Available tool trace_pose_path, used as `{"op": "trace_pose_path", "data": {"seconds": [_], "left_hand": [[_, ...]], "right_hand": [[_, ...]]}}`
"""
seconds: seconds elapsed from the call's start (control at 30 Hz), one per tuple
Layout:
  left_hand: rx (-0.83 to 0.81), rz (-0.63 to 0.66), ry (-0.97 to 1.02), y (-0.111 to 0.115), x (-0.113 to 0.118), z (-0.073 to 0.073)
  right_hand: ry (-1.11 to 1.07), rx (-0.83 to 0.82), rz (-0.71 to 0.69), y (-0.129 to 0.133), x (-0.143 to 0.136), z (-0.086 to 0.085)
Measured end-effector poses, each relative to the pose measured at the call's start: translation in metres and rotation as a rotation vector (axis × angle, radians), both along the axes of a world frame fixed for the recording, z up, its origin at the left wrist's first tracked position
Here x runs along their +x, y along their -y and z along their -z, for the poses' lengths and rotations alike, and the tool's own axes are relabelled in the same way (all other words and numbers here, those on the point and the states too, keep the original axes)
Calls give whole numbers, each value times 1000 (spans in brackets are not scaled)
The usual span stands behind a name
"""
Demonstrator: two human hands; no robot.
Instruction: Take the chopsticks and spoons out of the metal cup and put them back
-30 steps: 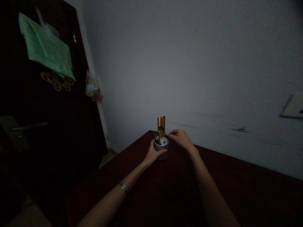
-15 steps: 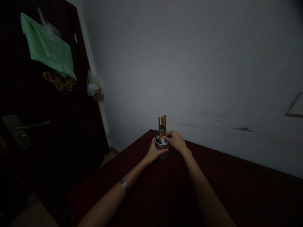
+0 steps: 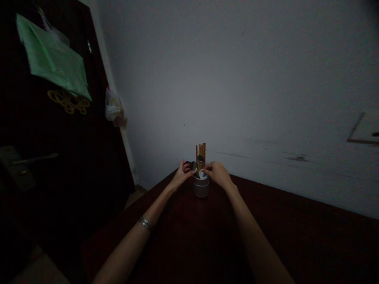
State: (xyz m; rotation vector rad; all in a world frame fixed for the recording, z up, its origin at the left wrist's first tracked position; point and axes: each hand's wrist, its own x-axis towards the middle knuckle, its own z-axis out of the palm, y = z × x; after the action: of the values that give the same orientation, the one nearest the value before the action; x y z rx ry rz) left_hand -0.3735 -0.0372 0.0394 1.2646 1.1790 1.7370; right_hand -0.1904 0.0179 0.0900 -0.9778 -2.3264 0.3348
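A grey cylindrical utensil holder (image 3: pixel 201 190) stands upright on the dark red table, with several chopsticks (image 3: pixel 204 150) and metal spoons (image 3: pixel 200 159) sticking up out of it. My right hand (image 3: pixel 218 173) pinches the edge of a white spoon (image 3: pixel 202 174) with a blue mark, its lower part hidden inside the holder. At the holder's left side is my left hand (image 3: pixel 180 176), fingers spread apart, the thumb tip close to the rim and a metal spoon. Whether that thumb touches either one I cannot tell.
The dark red table (image 3: pixel 177 252) meets a pale wall (image 3: pixel 237 79) behind the holder. To the left is a dark door with a handle (image 3: pixel 35 158) and a hanging green cloth (image 3: pixel 56 59). A plastic bag (image 3: pixel 114 108) hangs by the door frame.
My left hand has let go of the holder's side and risen to its upper left, fingers opening. My right hand keeps its pinch on the white spoon. The view has shifted slightly.
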Motion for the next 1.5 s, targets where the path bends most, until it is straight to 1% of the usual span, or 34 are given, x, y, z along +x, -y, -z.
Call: {"op": "trace_pose_path", "data": {"seconds": [0.1,0.17,0.33,0.47,0.57,0.63,0.7,0.77,0.83,0.9,1.0,1.1,1.2,1.27,1.3,1.37,1.4,1.5], "left_hand": [[-38,-73,-15,4,-6,-8],[-62,-106,-28,6,-6,-10],[-90,-104,-37,8,-3,-7],[-43,-127,-33,7,-4,-6],[34,-218,-25,7,-5,-11],[93,-333,-23,10,-6,-17],[150,-469,-46,13,-6,-27],[217,-588,-108,18,-4,-39],[285,-658,-202,25,2,-52],[335,-661,-309,33,12,-65],[358,-585,-436,46,37,-80],[324,-486,-446,56,61,-89],[317,-452,-378,62,73,-94],[329,-464,-332,63,70,-96],[338,-476,-307,62,66,-96],[351,-503,-241,58,52,-94],[347,-514,-201,54,44,-92],[285,-536,-78,42,18,-82]], "right_hand": [[-7,-4,-6,2,1,-3],[-9,-8,-6,2,1,-5],[-14,25,17,2,2,-5],[-45,75,18,4,4,-7],[-67,121,15,5,5,-10],[-98,145,33,7,7,-12],[-153,170,59,9,9,-16],[-237,212,78,13,11,-23],[-340,263,90,17,15,-31],[-446,300,108,22,18,-42],[-587,325,126,31,23,-59],[-664,313,107,42,28,-74],[-655,248,105,49,36,-83],[-627,162,113,50,43,-83],[-609,93,112,50,45,-81],[-556,-95,81,49,49,-72],[-524,-203,54,49,50,-65],[-440,-480,-38,51,49,-34]]}}
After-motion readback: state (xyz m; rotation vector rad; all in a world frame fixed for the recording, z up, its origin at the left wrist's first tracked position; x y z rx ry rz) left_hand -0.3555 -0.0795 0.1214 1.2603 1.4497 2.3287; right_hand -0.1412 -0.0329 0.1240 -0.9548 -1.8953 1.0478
